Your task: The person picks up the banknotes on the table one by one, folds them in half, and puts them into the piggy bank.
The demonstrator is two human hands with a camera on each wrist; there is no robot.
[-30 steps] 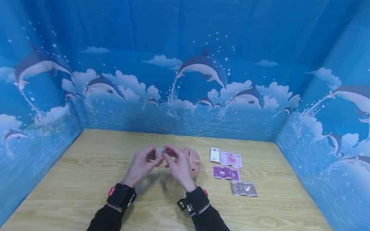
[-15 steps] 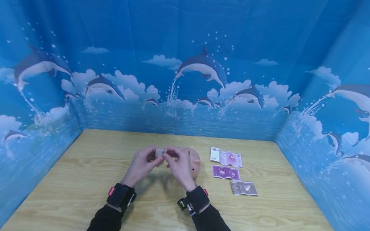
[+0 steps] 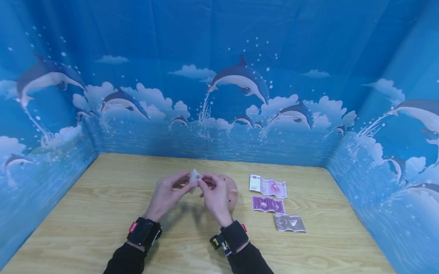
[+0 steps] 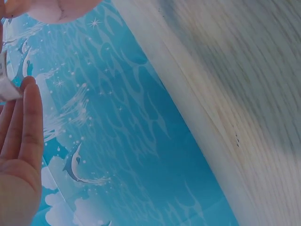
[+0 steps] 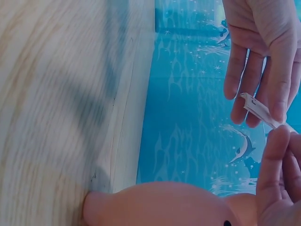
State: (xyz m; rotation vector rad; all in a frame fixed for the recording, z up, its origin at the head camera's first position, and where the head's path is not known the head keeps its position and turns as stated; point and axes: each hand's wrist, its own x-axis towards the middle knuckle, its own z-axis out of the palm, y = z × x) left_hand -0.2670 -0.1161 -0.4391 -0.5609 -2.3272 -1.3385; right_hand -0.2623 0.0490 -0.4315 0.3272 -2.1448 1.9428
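A small folded banknote (image 3: 195,177) is up between my two hands above the table, its end pointing up and away in the head view. My left hand (image 3: 166,194) pinches it from the left, thumb against fingers. From the other side my right hand (image 3: 216,199) pinches it with thumb and fingertips. The right wrist view shows the note (image 5: 259,111) as a narrow creased strip running between both hands. Right behind my right hand stands a pink piggy bank (image 3: 233,191) with a dark slot on top, partly covered by that hand.
Three creased banknotes lie right of the piggy bank: a pale pink one (image 3: 273,188) farthest back, a purple one (image 3: 268,205) in the middle, a grey-brown one (image 3: 289,223) nearest. A blue dolphin-print curtain (image 3: 219,145) borders the wooden table (image 3: 105,214) at the back and sides.
The folded banknote has turned in my fingers from lying crosswise to standing on end, tilted. Both hands shifted only slightly; the piggy bank and the notes on the table stayed put.
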